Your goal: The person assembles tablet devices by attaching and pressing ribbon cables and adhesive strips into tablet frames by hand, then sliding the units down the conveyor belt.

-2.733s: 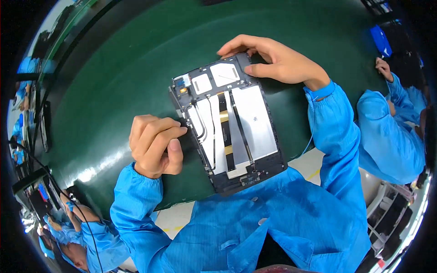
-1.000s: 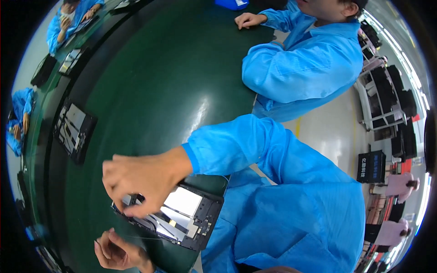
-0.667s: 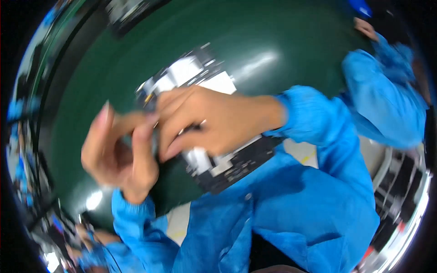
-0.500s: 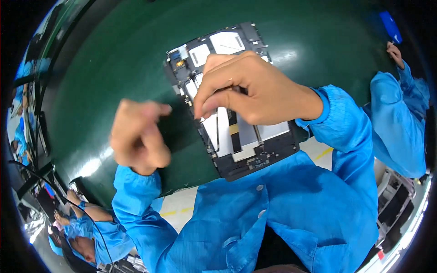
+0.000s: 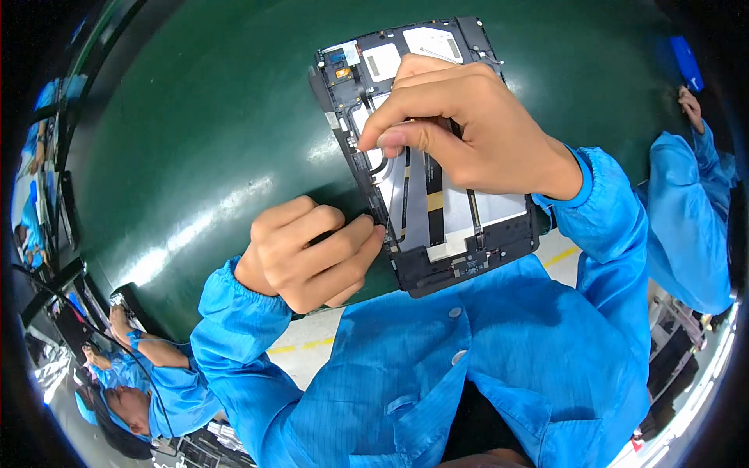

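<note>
An opened tablet (image 5: 507, 248) lies on the green table, its inside facing up. Its black frame, silver-white panels, dark flat cables and small boards are exposed. At its lower left edge, my left hand (image 5: 312, 253) is closed, thumb and index fingertip gripping the rim. My right hand (image 5: 476, 129) reaches across the tablet's middle from the right. Its thumb and index finger pinch together just above the left side strip, by a thin black cable (image 5: 378, 166). Whatever sits between those fingertips is too small to make out. The right hand covers much of the tablet's centre.
The green table (image 5: 195, 140) stretches to the left and beyond the tablet. At the far right, a co-worker's hand (image 5: 690, 108) is near a blue object (image 5: 686, 64). Another person in blue (image 5: 183, 390) is at the lower left, beside a dark cable.
My left hand has moved right, from over the bare table to the tablet's edge, and closed there. The tablet and my right hand appear higher and further right; the right hand keeps its pinch.
</note>
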`<state>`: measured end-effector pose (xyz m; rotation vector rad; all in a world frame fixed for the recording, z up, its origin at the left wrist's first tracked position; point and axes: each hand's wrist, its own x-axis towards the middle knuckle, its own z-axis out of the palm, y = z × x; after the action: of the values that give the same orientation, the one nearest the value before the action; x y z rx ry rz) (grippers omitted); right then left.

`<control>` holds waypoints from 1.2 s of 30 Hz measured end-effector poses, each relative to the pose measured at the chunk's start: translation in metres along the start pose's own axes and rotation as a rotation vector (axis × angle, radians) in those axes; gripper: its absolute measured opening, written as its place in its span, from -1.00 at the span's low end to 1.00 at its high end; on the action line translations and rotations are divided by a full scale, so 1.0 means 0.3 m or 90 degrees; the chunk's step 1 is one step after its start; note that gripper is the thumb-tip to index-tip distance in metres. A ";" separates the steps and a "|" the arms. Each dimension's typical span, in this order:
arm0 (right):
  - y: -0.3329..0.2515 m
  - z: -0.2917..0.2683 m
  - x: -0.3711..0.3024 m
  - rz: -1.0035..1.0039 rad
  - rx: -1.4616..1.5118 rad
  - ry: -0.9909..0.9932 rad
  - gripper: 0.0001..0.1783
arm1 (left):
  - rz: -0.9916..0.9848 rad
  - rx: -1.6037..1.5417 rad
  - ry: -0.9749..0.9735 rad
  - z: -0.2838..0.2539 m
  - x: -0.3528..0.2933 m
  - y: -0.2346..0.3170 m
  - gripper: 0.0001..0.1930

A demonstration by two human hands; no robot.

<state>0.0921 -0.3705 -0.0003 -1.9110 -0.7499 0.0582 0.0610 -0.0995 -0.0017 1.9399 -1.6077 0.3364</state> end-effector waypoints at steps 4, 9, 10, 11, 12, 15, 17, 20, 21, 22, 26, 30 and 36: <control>-0.005 -0.004 0.005 0.003 -0.001 0.001 -0.86 | 0.008 0.009 -0.003 -0.005 0.009 0.006 -0.59; -0.011 -0.010 0.011 -0.013 -0.027 0.006 -0.84 | 0.003 0.019 -0.010 -0.007 0.023 0.007 -0.60; -0.013 -0.011 0.011 -0.017 -0.015 0.009 -0.84 | -0.001 0.024 -0.004 -0.007 0.027 0.008 -0.60; -0.015 -0.013 0.011 -0.015 -0.014 0.014 -0.84 | 0.001 0.022 -0.007 -0.008 0.032 0.008 -0.60; -0.018 -0.017 0.011 -0.007 -0.017 0.008 -0.83 | 0.005 0.033 -0.015 -0.009 0.036 0.008 -0.61; -0.022 -0.017 0.010 0.005 -0.017 -0.001 -0.82 | 0.013 0.062 -0.025 -0.005 0.038 0.022 -0.62; -0.020 -0.019 0.007 0.010 -0.022 -0.002 -0.81 | 0.023 0.078 -0.021 -0.002 0.037 0.020 -0.63; -0.020 -0.020 0.006 0.013 -0.035 -0.001 -0.81 | 0.022 0.105 -0.033 -0.014 0.041 0.010 -0.62; -0.014 -0.016 0.007 -0.006 -0.021 0.010 -0.81 | 0.011 0.115 -0.032 -0.019 0.046 0.002 -0.62; -0.008 -0.011 0.007 -0.025 -0.007 0.019 -0.81 | -0.002 0.124 -0.031 -0.024 0.049 -0.005 -0.62; 0.003 -0.003 0.009 -0.061 0.002 0.038 -0.82 | -0.013 0.166 -0.039 -0.034 0.048 -0.029 -0.60; 0.003 0.002 0.008 -0.049 0.020 0.038 -0.82 | -0.019 0.183 -0.050 -0.038 0.039 -0.028 -0.48; 0.005 0.006 0.011 -0.064 0.015 0.045 -0.83 | 0.009 0.230 -0.054 -0.042 0.046 -0.043 -0.62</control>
<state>0.0947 -0.3677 -0.0014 -1.8413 -0.7928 -0.0627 0.0787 -0.1022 0.0121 2.2354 -1.7078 0.5929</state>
